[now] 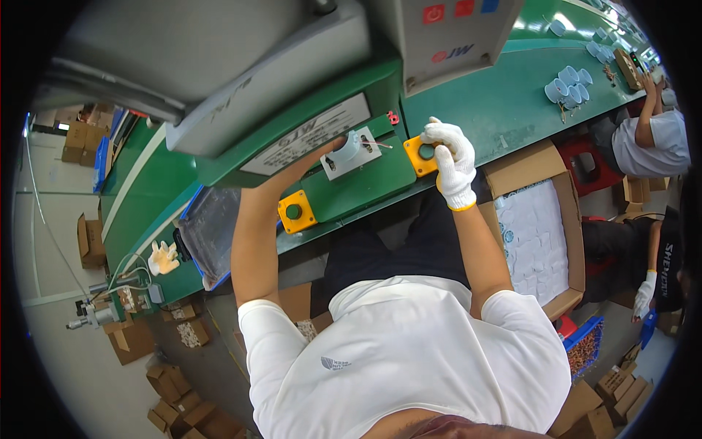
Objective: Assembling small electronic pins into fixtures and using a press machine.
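Observation:
My bare left hand (327,151) reaches under the green-and-grey press (292,124), at the side of a pale blue plastic cup (349,151). The cup sits on a metal plate fixture (369,155), and a thin wire sticks out on its right. The press hides most of my left fingers, so their grip does not show. My right hand (455,162), in a white glove, is at a yellow button box (418,156) with a dark green button. Its fingers are loosely bent, the thumb apart from them, with nothing seen in them. Another yellow button box (297,212) is below my left forearm.
An open carton (575,234) with white wrapped contents stands right of my right arm. Several pale blue cups (567,89) lie on the green bench (504,110). A dark blue-edged tray (212,227) and a loose glove (163,257) are at left. Co-workers sit at right.

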Action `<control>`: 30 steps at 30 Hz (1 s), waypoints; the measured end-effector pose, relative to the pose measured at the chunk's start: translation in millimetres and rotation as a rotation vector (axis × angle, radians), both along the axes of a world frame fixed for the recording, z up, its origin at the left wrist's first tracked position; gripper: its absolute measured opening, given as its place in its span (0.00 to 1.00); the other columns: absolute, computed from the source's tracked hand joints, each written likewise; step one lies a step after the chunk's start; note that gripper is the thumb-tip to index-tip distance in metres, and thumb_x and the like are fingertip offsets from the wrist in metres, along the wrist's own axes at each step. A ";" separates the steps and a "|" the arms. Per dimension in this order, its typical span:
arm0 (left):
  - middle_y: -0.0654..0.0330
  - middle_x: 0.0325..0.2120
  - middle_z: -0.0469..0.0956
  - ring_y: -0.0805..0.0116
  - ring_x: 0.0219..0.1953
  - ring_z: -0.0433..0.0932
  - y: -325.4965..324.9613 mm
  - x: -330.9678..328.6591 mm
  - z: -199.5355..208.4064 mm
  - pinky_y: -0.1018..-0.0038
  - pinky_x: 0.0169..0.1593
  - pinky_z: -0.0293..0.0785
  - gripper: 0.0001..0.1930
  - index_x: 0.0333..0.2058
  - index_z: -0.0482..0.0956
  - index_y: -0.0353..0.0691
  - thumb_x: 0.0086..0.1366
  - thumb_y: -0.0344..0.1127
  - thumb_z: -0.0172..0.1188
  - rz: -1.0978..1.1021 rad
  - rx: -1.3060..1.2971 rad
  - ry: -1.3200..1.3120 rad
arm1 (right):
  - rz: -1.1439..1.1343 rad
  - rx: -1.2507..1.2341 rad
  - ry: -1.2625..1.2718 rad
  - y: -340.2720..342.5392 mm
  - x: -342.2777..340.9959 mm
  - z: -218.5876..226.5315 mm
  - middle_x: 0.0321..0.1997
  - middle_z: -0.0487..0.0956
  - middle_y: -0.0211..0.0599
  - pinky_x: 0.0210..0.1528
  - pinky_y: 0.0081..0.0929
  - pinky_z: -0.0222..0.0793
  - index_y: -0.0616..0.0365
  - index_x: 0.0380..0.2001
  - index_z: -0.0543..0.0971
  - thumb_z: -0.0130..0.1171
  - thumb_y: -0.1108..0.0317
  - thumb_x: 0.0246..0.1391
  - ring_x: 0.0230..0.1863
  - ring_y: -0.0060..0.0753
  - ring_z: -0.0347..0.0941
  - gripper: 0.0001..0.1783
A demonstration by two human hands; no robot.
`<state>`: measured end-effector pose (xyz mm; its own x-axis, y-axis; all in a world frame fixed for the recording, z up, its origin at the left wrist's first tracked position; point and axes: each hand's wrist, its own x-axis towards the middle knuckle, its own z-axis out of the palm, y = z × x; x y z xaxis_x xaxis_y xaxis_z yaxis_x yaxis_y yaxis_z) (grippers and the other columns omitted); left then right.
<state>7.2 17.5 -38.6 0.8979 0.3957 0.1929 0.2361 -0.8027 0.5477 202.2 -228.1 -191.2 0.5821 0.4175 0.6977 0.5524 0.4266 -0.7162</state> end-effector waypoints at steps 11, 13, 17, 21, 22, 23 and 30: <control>0.62 0.40 0.90 0.69 0.40 0.86 42.2 -2.7 -30.4 0.70 0.48 0.81 0.19 0.46 0.93 0.47 0.62 0.51 0.79 -0.069 0.217 -0.089 | 0.021 -0.010 -0.002 1.9 0.1 -6.8 0.48 0.87 0.44 0.76 0.57 0.71 0.64 0.51 0.84 0.62 0.62 0.71 0.52 0.41 0.84 0.16; 0.62 0.44 0.91 0.68 0.43 0.87 54.2 -16.7 -34.2 0.70 0.51 0.81 0.20 0.49 0.92 0.45 0.64 0.51 0.79 -0.032 0.198 -0.074 | 0.022 0.020 -0.009 4.0 -2.0 -4.4 0.48 0.87 0.44 0.76 0.57 0.71 0.64 0.50 0.84 0.61 0.63 0.71 0.52 0.41 0.83 0.15; 0.59 0.48 0.91 0.62 0.46 0.87 -5.4 -50.1 -17.3 0.67 0.55 0.81 0.15 0.50 0.91 0.40 0.68 0.40 0.78 0.172 -0.242 -0.165 | -0.131 0.019 -0.109 -12.5 -3.3 -2.9 0.47 0.87 0.45 0.73 0.57 0.74 0.63 0.47 0.85 0.58 0.69 0.65 0.51 0.44 0.83 0.12; 0.52 0.47 0.90 0.60 0.41 0.88 -51.2 -127.7 -83.2 0.69 0.46 0.83 0.10 0.40 0.90 0.32 0.64 0.32 0.77 0.348 -0.007 -0.117 | -0.183 -0.017 -0.249 0.3 -11.4 8.3 0.36 0.86 0.40 0.62 0.59 0.82 0.60 0.37 0.85 0.61 0.66 0.60 0.44 0.51 0.84 0.09; 0.52 0.47 0.90 0.60 0.41 0.88 -55.5 -137.2 -99.9 0.69 0.46 0.83 0.10 0.40 0.90 0.32 0.64 0.32 0.77 0.351 -0.017 -0.109 | -0.179 -0.028 -0.244 1.4 -13.1 10.5 0.36 0.86 0.40 0.62 0.59 0.82 0.60 0.37 0.85 0.61 0.66 0.60 0.44 0.51 0.84 0.09; 0.52 0.47 0.90 0.55 0.44 0.89 -60.4 -145.3 -112.7 0.64 0.47 0.85 0.10 0.40 0.90 0.32 0.63 0.31 0.77 0.420 0.005 -0.239 | -0.211 -0.051 -0.305 1.8 -13.0 15.1 0.36 0.86 0.40 0.62 0.58 0.82 0.59 0.37 0.86 0.62 0.65 0.60 0.44 0.50 0.84 0.09; 0.55 0.48 0.88 0.47 0.55 0.85 -35.9 -146.4 -86.4 0.56 0.58 0.82 0.12 0.37 0.91 0.37 0.56 0.33 0.81 0.124 0.358 -0.207 | -0.266 -0.123 -0.467 -0.3 -5.0 25.9 0.34 0.85 0.38 0.61 0.57 0.82 0.56 0.38 0.86 0.65 0.67 0.55 0.38 0.49 0.82 0.08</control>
